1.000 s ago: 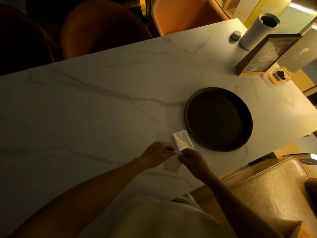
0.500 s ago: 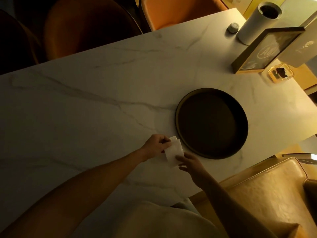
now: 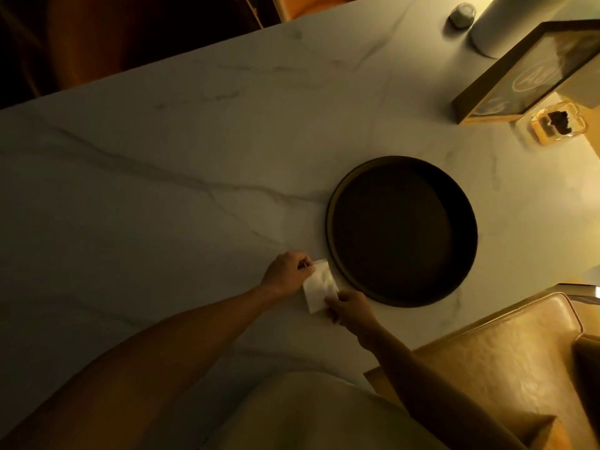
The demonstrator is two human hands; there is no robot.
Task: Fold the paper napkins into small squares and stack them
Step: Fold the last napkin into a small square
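Observation:
A small white folded napkin (image 3: 319,285) lies on the marble table (image 3: 194,177), just left of the round dark tray (image 3: 331,222). My left hand (image 3: 287,271) pinches its upper left corner. My right hand (image 3: 349,308) holds its lower right edge with the fingertips. Whether a second napkin lies under it I cannot tell; a thin white edge shows at its top.
The dark tray holds nothing. At the back right stand a framed sign (image 3: 532,73), a white cylinder (image 3: 506,27), a small round object (image 3: 461,14) and a glass ashtray (image 3: 556,123). A tan leather chair (image 3: 493,362) sits at lower right; orange chairs stand beyond the far edge.
The napkin held up between both hands a second ago now lies flat by the tray, over the folded one that lay there. Both hands have moved apart to its corners.

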